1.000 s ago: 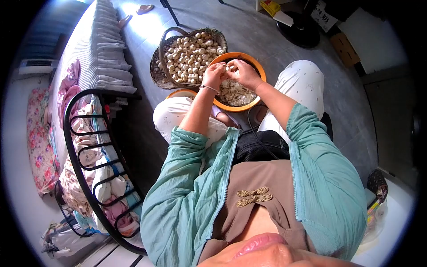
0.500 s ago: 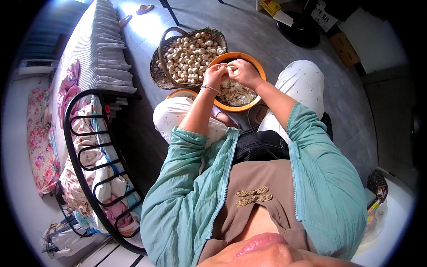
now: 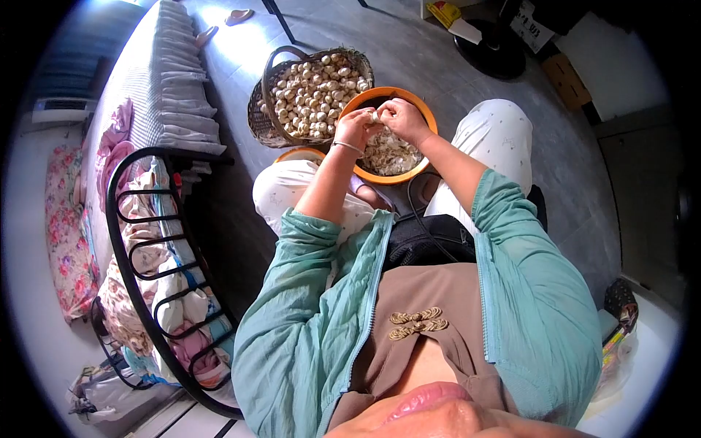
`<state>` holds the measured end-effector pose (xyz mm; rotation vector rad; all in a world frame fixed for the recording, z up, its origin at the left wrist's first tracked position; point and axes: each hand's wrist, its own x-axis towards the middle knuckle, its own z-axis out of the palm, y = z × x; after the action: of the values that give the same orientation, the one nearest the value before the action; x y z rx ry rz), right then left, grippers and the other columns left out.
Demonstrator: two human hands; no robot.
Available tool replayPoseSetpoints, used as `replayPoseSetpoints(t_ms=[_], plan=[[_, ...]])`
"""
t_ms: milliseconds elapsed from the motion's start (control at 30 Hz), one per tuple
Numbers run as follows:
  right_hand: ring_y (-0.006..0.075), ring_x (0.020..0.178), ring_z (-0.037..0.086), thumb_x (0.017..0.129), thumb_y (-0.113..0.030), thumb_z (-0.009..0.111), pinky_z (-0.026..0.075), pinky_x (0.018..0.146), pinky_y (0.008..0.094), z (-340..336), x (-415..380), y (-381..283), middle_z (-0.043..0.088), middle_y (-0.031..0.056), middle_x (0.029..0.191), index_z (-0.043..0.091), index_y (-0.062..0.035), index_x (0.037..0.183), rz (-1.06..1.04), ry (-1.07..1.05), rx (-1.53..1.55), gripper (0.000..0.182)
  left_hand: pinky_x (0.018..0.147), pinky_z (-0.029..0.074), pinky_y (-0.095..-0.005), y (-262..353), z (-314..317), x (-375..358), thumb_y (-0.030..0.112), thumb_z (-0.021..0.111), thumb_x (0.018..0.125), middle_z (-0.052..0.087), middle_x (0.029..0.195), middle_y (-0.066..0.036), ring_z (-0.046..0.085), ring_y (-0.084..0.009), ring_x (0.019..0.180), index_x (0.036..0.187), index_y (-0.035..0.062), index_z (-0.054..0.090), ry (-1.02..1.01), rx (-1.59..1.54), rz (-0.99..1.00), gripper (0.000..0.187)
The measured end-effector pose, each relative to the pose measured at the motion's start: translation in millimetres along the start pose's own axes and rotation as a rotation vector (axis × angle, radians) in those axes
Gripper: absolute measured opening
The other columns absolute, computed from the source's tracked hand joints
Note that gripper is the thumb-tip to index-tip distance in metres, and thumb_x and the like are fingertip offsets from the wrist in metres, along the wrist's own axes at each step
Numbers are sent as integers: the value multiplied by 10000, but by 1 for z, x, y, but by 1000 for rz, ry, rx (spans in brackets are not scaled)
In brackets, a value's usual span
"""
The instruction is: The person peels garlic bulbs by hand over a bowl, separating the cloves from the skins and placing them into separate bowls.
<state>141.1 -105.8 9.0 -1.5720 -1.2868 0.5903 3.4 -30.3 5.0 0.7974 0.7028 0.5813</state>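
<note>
My left hand (image 3: 354,130), with a bracelet at the wrist, and my right hand (image 3: 404,120) meet over an orange-rimmed basin (image 3: 387,177). Their fingers are closed around a whitish piece of garlic (image 3: 375,117), mostly covered by the fingertips. Papery garlic skins (image 3: 391,155) lie in the basin below. Just beyond my left hand stands a wicker basket (image 3: 261,124) full of whole garlic bulbs (image 3: 314,91). A second orange rim (image 3: 299,152) shows beside my left knee, its contents largely hidden.
A bed with a black metal frame (image 3: 120,241) and heaped clothes stands on the left. At the upper right is a round black base (image 3: 493,62), with a cardboard box (image 3: 567,80) near it. Slippers (image 3: 237,16) lie on the grey tiled floor (image 3: 423,55).
My right hand's fingers have drawn in closer to the left fingertips, and less of the garlic shows. The basket and basin stay in place.
</note>
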Motion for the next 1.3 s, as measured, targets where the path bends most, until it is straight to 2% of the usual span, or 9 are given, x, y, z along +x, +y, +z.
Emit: replayPoseSetpoints(t_ms=[67,433,533,767,833,1000,1067,1200,1300], plan=[[199,764,581,794,-163,548,464,705,305,1,-2,2,574,100,844,637,-26,866,44,-43,-4,178,743,548,-355,-1,1,-1,7,467,841,596,933,-145,616,-227,822,1009,-86,535,17,-42,-11,203],[234,828,566,798,-224,627,468,749,328,2,-5,-14,547,111,906,599,-52,975,-47,-63,28,249,758,536,-353,2,-3,4,7,425,855,605,940,-151,625,-258,846,1021,-63,519,-13,-133,4,204],[212,824,568,800,-177,627,467,739,308,1,-5,-16,535,96,893,588,-46,972,-45,-40,70,219,656,557,-354,1,-1,4,33,464,856,591,834,-121,622,-236,728,984,-68,532,11,-195,12,176],[221,814,570,808,-132,602,462,717,298,-4,-6,-27,526,104,879,575,-31,977,-149,-35,-55,199,466,511,-284,19,3,-1,366,562,847,550,640,-35,540,-117,515,780,47,579,87,257,-125,327],[231,806,567,814,-144,596,461,711,300,-9,-6,-34,524,110,878,570,-23,980,-238,-38,-84,207,433,481,-249,21,8,-3,422,540,855,537,572,-12,530,-95,474,747,52,586,121,712,-26,388],[200,755,553,838,-181,576,456,682,304,-15,-8,-48,531,84,819,558,-17,965,-136,-157,236,208,443,459,-286,15,3,1,395,519,861,569,556,-46,553,-136,468,689,33,603,138,861,117,410],[122,641,516,866,-248,552,440,634,286,-4,-3,-23,567,29,706,558,-41,959,224,-166,356,227,517,468,-346,13,3,1,353,499,860,584,569,-106,574,-210,493,700,19,612,189,1127,279,387],[112,706,536,879,-265,533,447,671,280,-2,2,-7,584,26,768,551,-39,959,265,-225,337,240,571,464,-383,5,-1,6,327,477,860,583,589,-146,585,-261,531,716,16,614,205,1244,370,369],[115,761,547,881,-265,530,450,706,278,6,3,2,589,37,815,550,-45,940,-11,-108,299,229,514,453,-367,-2,-1,8,289,453,887,575,560,-126,576,-232,496,709,-1,596,227,1128,429,369]])
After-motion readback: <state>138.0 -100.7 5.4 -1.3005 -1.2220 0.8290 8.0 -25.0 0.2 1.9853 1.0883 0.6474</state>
